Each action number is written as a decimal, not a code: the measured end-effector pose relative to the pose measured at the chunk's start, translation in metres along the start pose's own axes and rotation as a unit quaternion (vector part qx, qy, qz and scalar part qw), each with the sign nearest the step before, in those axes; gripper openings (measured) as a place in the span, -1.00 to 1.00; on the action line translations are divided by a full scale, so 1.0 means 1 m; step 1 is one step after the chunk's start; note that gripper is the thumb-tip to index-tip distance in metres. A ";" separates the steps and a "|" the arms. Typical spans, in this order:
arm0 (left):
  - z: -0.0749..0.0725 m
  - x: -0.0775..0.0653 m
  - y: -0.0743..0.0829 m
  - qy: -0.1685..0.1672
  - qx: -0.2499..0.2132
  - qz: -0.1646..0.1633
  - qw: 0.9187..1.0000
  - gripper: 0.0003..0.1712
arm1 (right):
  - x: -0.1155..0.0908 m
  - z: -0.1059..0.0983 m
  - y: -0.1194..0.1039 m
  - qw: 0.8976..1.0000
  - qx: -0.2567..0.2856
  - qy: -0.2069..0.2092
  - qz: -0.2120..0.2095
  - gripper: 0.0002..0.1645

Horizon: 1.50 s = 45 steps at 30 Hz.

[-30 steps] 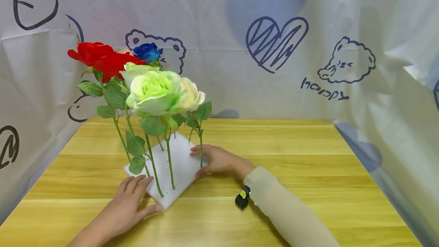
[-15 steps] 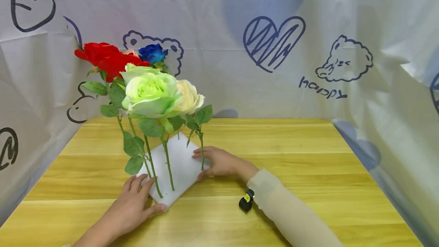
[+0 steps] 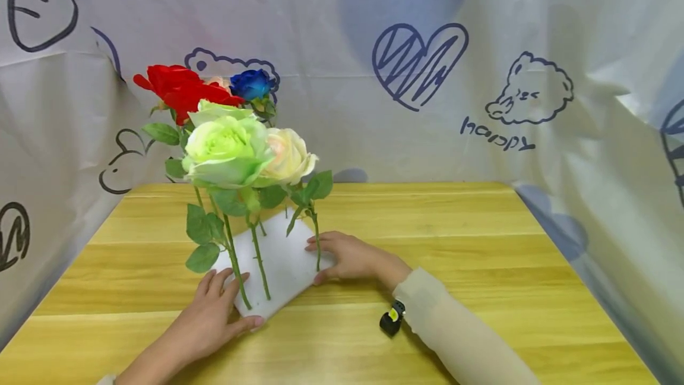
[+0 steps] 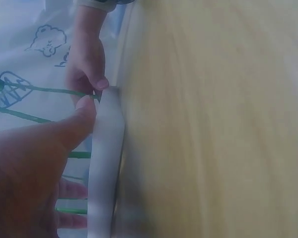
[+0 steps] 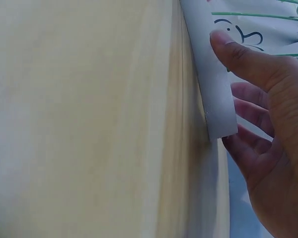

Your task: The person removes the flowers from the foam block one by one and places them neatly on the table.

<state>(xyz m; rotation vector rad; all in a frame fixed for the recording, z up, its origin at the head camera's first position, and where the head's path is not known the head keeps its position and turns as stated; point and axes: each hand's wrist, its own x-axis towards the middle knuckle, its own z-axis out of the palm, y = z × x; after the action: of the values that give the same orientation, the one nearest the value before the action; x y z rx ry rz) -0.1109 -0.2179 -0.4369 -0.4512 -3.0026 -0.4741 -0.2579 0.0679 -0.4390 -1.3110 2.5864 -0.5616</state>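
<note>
A white foam board (image 3: 291, 260) lies on the table, turned at an angle, with several artificial roses standing upright in it. My left hand (image 3: 211, 314) holds its near-left corner, thumb on the front edge and fingers on the left side. Around the right corner my right hand (image 3: 355, 257) grips the board, its fingers behind a stem; the right wrist view shows the thumb at the foam's edge (image 5: 216, 94). Foremost is a pale green rose (image 3: 227, 150), beside a cream rose (image 3: 288, 156). Red roses (image 3: 179, 88) and a blue rose (image 3: 251, 84) rise behind; their stems are partly hidden.
The wooden table (image 3: 454, 242) extends to the right of the board. A white curtain (image 3: 331, 34) with drawn hearts and animals hangs behind and at both sides. A small black device (image 3: 392, 318) is at the right wrist.
Both hands have turned the foam board slightly clockwise on the table. The red and blue roses at the back have swung to the right, and the green rose has shifted a little left.
</note>
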 end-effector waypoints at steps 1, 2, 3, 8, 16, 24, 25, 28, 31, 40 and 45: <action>0.000 0.000 0.000 0.001 0.000 0.000 1.000 0.08 | -0.001 0.000 -0.001 1.000 -0.001 0.000 0.000 -0.16; 0.000 0.001 0.001 0.003 -0.002 0.001 1.000 0.08 | -0.003 -0.001 -0.001 1.000 -0.002 -0.002 0.002 -0.17; 0.000 0.001 0.001 0.004 -0.003 0.002 1.000 0.08 | -0.004 -0.001 -0.002 1.000 -0.004 -0.002 0.002 -0.18; 0.001 0.004 0.003 0.000 -0.005 0.006 1.000 0.11 | -0.013 -0.003 -0.007 1.000 -0.005 -0.004 0.005 -0.20; 0.003 0.006 0.001 0.002 -0.003 0.012 1.000 0.09 | -0.027 -0.003 -0.009 1.000 -0.017 0.002 0.005 -0.25; 0.003 0.002 0.003 0.017 -0.007 0.010 1.000 0.04 | -0.042 -0.004 -0.010 0.999 -0.031 0.010 -0.009 -0.29; 0.003 0.002 0.004 0.021 -0.007 0.006 1.000 0.03 | -0.043 -0.004 -0.010 0.999 -0.037 0.013 -0.012 -0.29; 0.003 0.001 0.006 0.031 -0.005 0.001 1.000 0.00 | -0.048 -0.005 -0.010 0.999 -0.046 0.015 -0.016 -0.30; 0.003 0.000 0.006 0.031 0.004 0.009 0.999 -0.03 | -0.054 -0.007 -0.010 0.999 -0.049 0.015 -0.014 -0.31; 0.003 0.000 -0.002 0.005 -0.008 0.087 0.996 -0.11 | -0.068 -0.009 -0.011 0.998 -0.066 0.019 -0.008 -0.33; 0.002 0.007 -0.007 -0.024 -0.018 0.103 0.994 -0.09 | -0.074 -0.008 -0.013 0.997 -0.069 0.024 -0.011 -0.34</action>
<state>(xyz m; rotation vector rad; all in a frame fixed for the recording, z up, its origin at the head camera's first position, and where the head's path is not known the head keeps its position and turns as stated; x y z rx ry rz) -0.1195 -0.2216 -0.4397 -0.7770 -2.9518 -0.5074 -0.2070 0.1226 -0.4267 -1.3857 2.6963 -0.4295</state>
